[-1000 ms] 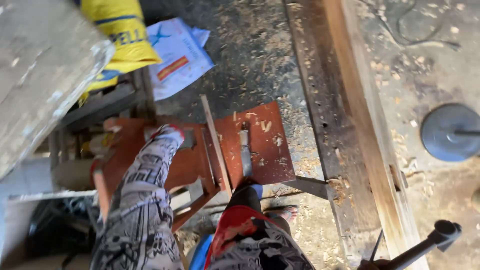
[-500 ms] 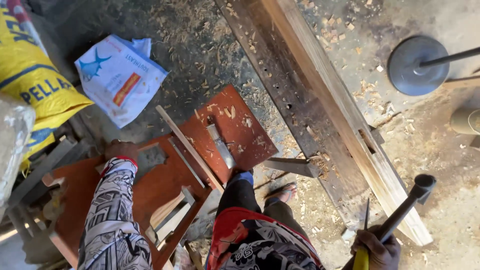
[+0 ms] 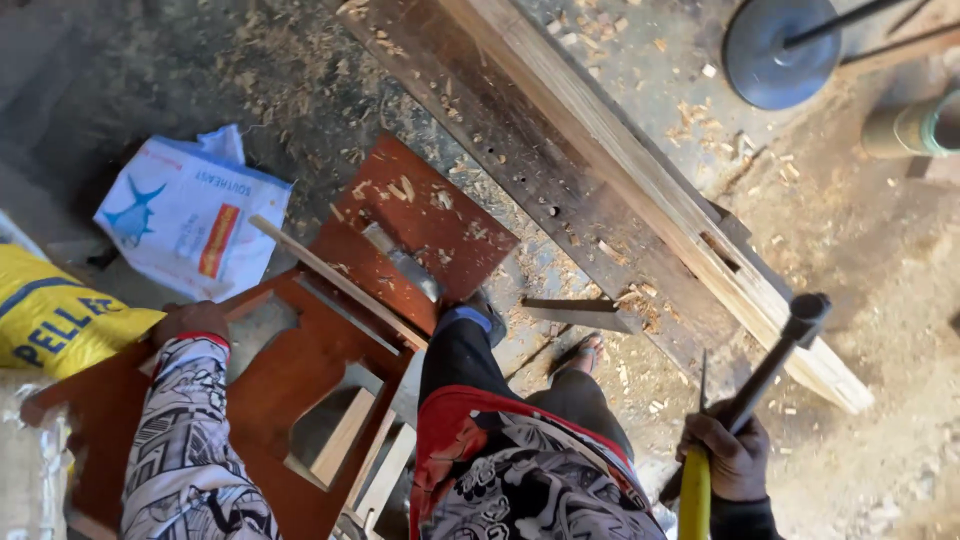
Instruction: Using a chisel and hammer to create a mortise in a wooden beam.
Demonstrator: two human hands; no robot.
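From the head camera, looking straight down, the left hand rests with its fingers curled over the edge of a reddish-brown cut-out board that lies flat on the floor; the sleeve above it is black-and-white patterned. The right hand is at the lower right, its fingers wrapped tight around a dark hammer whose head points up and away, together with a yellow-handled tool and a thin dark blade that sticks up beside it. One foot in a blue-edged sandal stands on the board's right edge; the other foot is on the floor just beside a small dark metal piece.

One thin wooden strip lies slantwise across the board, and three pale short slats show through or below its cut-outs. Two long planks lie side by side to the right, a dark weathered plank and a pale timber beam touching it, both running diagonally between the person and the far floor.

The floor is bare earth and concrete strewn with wood chips and shavings. To the left lie one white printed sack and one yellow sack, near each other. At the top right stands one round dark metal base with a rod, and one cylinder lies at the edge.
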